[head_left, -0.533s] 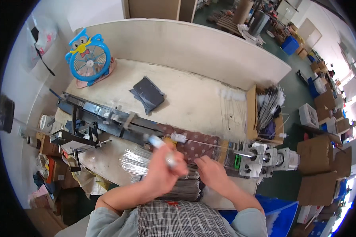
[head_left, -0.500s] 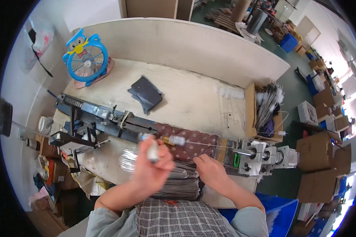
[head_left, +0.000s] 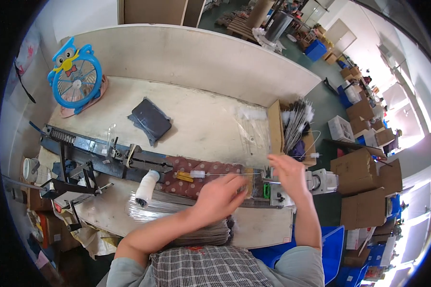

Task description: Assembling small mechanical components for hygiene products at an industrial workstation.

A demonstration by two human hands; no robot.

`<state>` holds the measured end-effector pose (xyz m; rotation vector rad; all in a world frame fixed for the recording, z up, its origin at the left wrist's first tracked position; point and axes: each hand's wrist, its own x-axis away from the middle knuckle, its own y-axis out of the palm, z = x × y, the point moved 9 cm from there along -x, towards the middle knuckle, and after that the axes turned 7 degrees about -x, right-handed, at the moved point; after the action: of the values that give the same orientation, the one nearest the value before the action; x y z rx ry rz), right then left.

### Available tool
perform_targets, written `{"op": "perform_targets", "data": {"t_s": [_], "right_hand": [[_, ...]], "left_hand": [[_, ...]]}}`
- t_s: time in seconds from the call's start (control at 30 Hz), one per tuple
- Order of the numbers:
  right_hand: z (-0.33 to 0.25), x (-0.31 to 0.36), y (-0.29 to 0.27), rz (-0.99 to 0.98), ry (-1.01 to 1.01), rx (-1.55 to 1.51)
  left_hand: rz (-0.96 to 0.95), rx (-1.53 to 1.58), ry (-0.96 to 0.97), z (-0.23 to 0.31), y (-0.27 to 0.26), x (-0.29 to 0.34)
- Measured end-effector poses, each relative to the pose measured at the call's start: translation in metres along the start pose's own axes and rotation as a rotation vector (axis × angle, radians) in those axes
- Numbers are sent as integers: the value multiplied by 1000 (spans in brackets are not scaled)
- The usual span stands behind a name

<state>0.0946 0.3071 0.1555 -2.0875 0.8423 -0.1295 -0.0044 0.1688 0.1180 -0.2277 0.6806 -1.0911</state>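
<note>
My left hand (head_left: 221,195) is palm down over the dotted brown cloth (head_left: 177,162), fingers loosely bent and apart, nothing visible in them. Just beyond it lies a white-bristled wire brush (head_left: 198,174) beside a yellow piece (head_left: 184,176), its thin stem running right toward a metal clamping device (head_left: 282,195). Over that device, my right hand (head_left: 290,173) points its stretched fingers leftward; no held thing shows. A white roll (head_left: 147,187) stands slightly tilted left of the cloth. Below my left forearm lies a thick bundle of metal wires (head_left: 201,234), partly covered by it.
A long dark rail fixture (head_left: 91,146) crosses the bench. Behind it are a dark flat packet (head_left: 151,118) and a blue cartoon fan (head_left: 76,82). A cardboard box (head_left: 276,126) of wire brushes stands at right, a blue bin (head_left: 334,246) below the bench edge.
My left hand has let go of the white roll, which now stands on the bench, and moved right. My right hand has risen from the wire bundle to the clamping device. The view has shifted right.
</note>
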Motion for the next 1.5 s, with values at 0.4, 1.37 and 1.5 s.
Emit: {"op": "perform_targets", "data": {"t_s": [0.4, 1.37, 1.5], "right_hand": [[23, -1, 30, 6, -140, 104], [-136, -39, 178, -315, -475, 66], [-132, -44, 186, -324, -436, 123]], "left_hand": [[-118, -778, 56, -66, 89, -40], [419, 1099, -772, -117, -85, 130], [376, 1195, -780, -117, -71, 121]]}}
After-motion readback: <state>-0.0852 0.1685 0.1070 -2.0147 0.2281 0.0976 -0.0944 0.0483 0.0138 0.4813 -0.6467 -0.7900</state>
